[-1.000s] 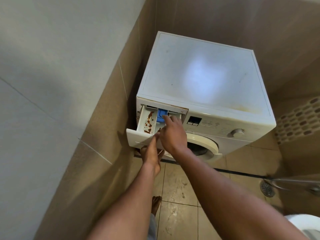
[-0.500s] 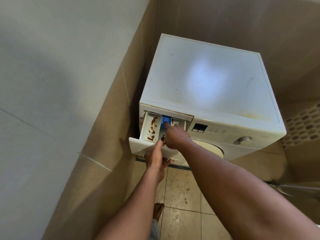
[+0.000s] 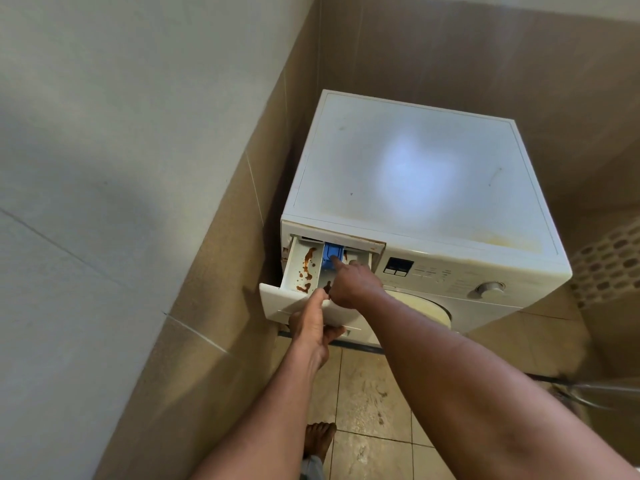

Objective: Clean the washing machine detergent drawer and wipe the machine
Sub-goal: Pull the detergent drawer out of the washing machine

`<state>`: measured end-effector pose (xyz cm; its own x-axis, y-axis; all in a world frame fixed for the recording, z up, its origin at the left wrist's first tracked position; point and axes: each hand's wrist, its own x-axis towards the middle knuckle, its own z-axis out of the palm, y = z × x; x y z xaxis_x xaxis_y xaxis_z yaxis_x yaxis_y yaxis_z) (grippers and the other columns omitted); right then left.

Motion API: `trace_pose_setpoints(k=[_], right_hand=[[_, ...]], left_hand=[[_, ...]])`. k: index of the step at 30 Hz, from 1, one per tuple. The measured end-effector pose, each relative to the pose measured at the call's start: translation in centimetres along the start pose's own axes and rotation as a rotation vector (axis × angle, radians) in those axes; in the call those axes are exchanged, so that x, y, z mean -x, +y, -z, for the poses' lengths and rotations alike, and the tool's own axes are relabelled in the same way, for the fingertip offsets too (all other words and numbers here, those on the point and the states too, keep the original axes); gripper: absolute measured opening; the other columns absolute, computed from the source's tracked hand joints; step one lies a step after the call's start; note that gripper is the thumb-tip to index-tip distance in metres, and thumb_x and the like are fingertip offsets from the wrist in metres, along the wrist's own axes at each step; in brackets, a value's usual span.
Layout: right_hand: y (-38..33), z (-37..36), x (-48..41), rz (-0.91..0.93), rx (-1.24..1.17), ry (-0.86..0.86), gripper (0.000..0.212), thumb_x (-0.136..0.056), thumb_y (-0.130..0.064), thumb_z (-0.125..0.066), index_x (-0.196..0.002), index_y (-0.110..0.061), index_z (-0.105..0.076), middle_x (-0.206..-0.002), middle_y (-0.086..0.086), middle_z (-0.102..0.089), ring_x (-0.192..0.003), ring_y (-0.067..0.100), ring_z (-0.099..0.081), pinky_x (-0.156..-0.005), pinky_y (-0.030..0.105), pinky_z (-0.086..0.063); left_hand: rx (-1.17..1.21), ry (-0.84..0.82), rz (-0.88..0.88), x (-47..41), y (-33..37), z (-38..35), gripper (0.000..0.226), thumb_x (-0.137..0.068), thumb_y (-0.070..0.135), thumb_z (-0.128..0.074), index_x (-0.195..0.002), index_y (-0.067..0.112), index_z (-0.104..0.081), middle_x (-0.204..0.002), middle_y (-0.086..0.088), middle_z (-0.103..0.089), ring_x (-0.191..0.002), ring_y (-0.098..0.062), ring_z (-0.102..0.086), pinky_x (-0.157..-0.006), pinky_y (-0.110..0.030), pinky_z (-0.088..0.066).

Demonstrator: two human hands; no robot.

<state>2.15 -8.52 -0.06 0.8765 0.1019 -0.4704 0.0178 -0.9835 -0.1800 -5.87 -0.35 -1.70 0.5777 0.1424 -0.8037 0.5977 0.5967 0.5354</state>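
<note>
A white front-loading washing machine [image 3: 415, 174] stands in the tiled corner. Its detergent drawer [image 3: 277, 299] is pulled out at the upper left of the front, with rusty brown stains [image 3: 306, 268] in the left compartment and a blue insert [image 3: 333, 252] at the back. My left hand [image 3: 311, 327] grips the drawer's front panel from below, thumb on top. My right hand [image 3: 349, 282] reaches into the drawer with its index finger stretched out onto the blue insert, the other fingers curled.
A tiled wall [image 3: 138, 202] runs close along the machine's left side. The control panel has a small display [image 3: 398, 266] and a dial [image 3: 490, 289]. Yellowish stains [image 3: 505, 240] mark the lid's right front. My bare foot [image 3: 320, 441] stands on the dirty floor tiles [image 3: 374, 403].
The view has come closer to the machine. My right index finger has pushed further back onto the blue insert. My left hand keeps its hold on the drawer front.
</note>
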Motion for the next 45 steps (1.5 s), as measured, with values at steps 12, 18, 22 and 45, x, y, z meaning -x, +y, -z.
trace_pose_setpoints(k=[12,18,22,45], right_hand=[[-0.7,-0.2,-1.7,0.009,-0.003,0.008,0.074,-0.087,-0.028,-0.064,-0.152,-0.025,-0.028,-0.119,0.009,-0.058,-0.115,0.028,-0.051,-0.093,0.044,-0.052],[-0.9,-0.5,-1.7,0.011,0.000,0.020,0.073,-0.086,-0.027,-0.064,-0.150,-0.025,-0.031,-0.107,0.008,-0.060,-0.106,0.026,-0.055,-0.087,0.041,-0.055],[-0.7,-1.1,-1.0,0.021,0.016,0.017,0.079,-0.086,-0.027,-0.063,-0.154,-0.026,-0.022,-0.109,0.007,-0.059,-0.110,0.026,-0.052,-0.089,0.042,-0.054],[3.7,-3.4,16.4,0.087,-0.151,0.395,0.077,-0.087,-0.012,-0.058,-0.152,-0.025,-0.020,-0.128,0.007,-0.049,-0.113,0.022,-0.047,-0.088,0.037,-0.051]], left_hand=[[0.052,-0.003,-0.006,-0.8,-0.2,0.6,0.062,-0.081,0.024,-0.076,-0.134,0.011,-0.048,-0.117,-0.020,-0.062,-0.102,-0.033,-0.066,-0.084,-0.048,-0.062],[0.038,-0.011,-0.020,-0.7,0.0,0.6,0.059,-0.083,0.023,-0.074,-0.134,0.009,-0.048,-0.115,-0.020,-0.062,-0.100,-0.031,-0.067,-0.076,-0.042,-0.064],[0.061,0.008,-0.010,0.0,-0.9,1.0,0.059,-0.082,0.022,-0.074,-0.134,0.010,-0.049,-0.117,-0.020,-0.064,-0.101,-0.032,-0.067,-0.074,-0.043,-0.064],[0.104,-0.078,-0.143,10.7,-9.4,5.3,0.045,-0.085,0.010,-0.065,-0.129,0.006,-0.056,-0.122,-0.027,-0.064,-0.109,-0.039,-0.064,-0.067,-0.043,-0.062]])
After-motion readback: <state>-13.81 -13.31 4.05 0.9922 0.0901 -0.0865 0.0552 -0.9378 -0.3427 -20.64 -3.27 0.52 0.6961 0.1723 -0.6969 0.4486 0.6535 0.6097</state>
